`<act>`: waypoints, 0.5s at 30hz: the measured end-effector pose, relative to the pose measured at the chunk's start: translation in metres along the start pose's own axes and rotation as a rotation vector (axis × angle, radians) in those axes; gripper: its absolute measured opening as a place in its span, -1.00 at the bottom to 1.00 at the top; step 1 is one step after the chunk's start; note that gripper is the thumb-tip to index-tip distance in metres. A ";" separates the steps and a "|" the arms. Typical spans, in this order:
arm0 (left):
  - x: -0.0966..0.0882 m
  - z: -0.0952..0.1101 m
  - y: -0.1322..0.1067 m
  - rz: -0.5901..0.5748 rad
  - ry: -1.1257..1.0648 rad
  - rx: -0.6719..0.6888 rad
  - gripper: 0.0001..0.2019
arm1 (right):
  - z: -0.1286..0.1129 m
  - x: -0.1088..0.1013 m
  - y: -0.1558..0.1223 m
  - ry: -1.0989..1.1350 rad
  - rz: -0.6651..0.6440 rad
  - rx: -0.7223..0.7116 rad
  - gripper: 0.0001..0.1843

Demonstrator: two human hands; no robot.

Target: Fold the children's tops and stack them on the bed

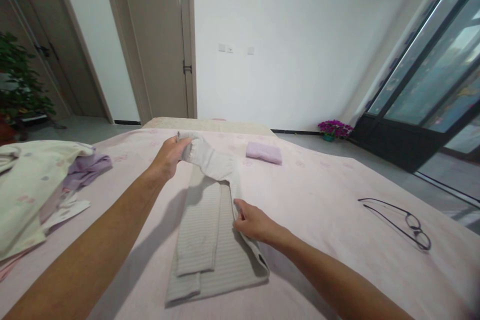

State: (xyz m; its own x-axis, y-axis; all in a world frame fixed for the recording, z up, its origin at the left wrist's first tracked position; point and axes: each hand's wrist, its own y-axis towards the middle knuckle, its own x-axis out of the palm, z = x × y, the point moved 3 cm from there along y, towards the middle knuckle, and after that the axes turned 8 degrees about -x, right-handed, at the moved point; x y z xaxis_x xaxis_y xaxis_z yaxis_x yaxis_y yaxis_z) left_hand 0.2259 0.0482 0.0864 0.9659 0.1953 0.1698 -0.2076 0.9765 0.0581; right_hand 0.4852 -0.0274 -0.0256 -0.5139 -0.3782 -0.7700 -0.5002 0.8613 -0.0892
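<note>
Pale grey ribbed knit garment with long sleeves (226, 232) lies on the pale pink patterned cloth (313, 225), at six o'clock in the view. The left hand (170, 157), at the garment's eleven o'clock, grips the end of a raised sleeve between thumb and fingers; the right hand (255, 222), at three o'clock, appears to pinch the side edge, fingers curled. To handle it well, I judge, the sleeve should hang untwisted, with the right pinch firm and low so the layers beneath neither slide nor crease.

The folded lavender fabric rectangle (263, 152) sits near, at one o'clock; the heap of cream and purple clothing (37, 190) lies at nine. The widest room is toward three, before the dark thin-framed glasses (414, 230). The cloth's far edge runs across twelve.
</note>
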 end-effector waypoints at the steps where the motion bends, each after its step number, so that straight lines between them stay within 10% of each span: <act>1: 0.003 0.003 -0.003 -0.018 0.019 0.027 -0.59 | -0.003 0.002 -0.002 -0.011 -0.018 -0.015 -0.53; 11: 0.028 0.002 -0.053 -0.148 0.570 0.291 -0.77 | 0.006 0.018 -0.031 0.489 -0.147 0.003 -0.69; 15: 0.051 -0.011 -0.099 -0.326 0.852 0.428 -0.77 | 0.033 -0.013 0.000 0.638 0.094 0.091 -0.60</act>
State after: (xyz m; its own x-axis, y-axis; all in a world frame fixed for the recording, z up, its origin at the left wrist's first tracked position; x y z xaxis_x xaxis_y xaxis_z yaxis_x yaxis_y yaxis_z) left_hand 0.2972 -0.0377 0.0788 0.7392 0.0881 -0.6677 0.2102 0.9117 0.3530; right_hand 0.5149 -0.0115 -0.0367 -0.8795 -0.4028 -0.2536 -0.3864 0.9153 -0.1139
